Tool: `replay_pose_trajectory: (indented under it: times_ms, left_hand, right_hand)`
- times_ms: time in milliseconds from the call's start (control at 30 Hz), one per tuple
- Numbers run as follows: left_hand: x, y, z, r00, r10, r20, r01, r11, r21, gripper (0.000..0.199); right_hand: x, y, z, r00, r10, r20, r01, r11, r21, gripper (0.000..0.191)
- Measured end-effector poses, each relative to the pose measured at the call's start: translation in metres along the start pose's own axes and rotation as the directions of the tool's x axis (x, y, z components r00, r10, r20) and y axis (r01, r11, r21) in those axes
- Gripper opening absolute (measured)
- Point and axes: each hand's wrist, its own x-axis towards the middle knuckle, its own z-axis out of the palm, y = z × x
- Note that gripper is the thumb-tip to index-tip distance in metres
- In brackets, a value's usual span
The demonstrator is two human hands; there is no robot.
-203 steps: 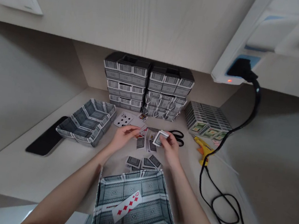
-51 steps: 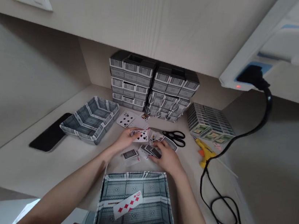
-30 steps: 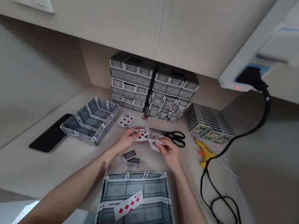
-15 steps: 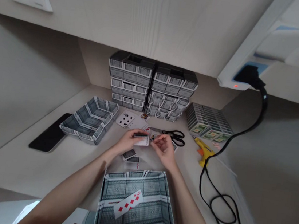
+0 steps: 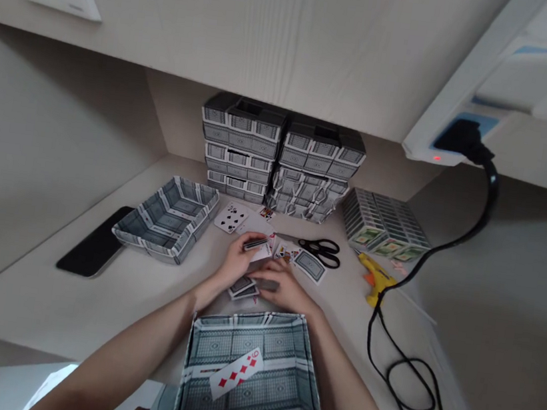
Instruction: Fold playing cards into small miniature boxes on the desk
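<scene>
My left hand is closed on a small stack of playing cards held above the table. My right hand is wrapped round a dark card, just over some face-down cards. A patterned card lies face down right of my hands, beside a few face cards. Close to my body stands an open box made of cards, with a six of diamonds inside. A spade card rests beyond my left hand.
Stacked card boxes stand at the back. An open card tray and a phone are on the left. Black scissors, a yellow glue gun, its looping cable and card packs are on the right.
My right hand has moved down and left, toward the face-down cards. The patterned card at the right now shows fully. The view has shifted slightly.
</scene>
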Motion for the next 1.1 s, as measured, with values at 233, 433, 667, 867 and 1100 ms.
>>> replay_pose_trajectory:
  times_ms: [233, 433, 667, 867, 1100]
  left_hand:
    - [0.005, -0.004, -0.001, 0.993, -0.075, 0.089, 0.087, 0.987, -0.137, 0.028]
    - [0.014, -0.001, -0.011, 0.992, -0.102, 0.069, 0.108, 0.989, -0.102, 0.026]
    - [0.005, -0.002, -0.003, 0.975, -0.066, 0.212, 0.079, 0.995, -0.054, 0.030]
    - [0.006, 0.000, -0.005, 0.973, -0.079, 0.216, 0.069, 0.996, 0.053, 0.029]
    - [-0.005, 0.010, -0.006, 0.880, -0.018, 0.474, 0.053, 0.997, -0.061, 0.033]
  right_hand:
    - [0.000, 0.002, -0.002, 0.990, 0.044, -0.135, -0.008, 0.966, 0.258, 0.024]
    - [-0.006, 0.001, -0.023, 0.899, 0.217, -0.382, -0.070, 0.929, 0.363, 0.017]
    - [-0.004, 0.003, -0.021, 0.794, 0.276, -0.542, -0.101, 0.938, 0.330, 0.011]
    - [-0.009, 0.004, -0.031, 0.753, 0.237, -0.614, -0.114, 0.966, 0.233, 0.012]
    - [-0.009, 0.006, -0.016, 0.826, 0.162, -0.539, -0.213, 0.977, -0.033, 0.015]
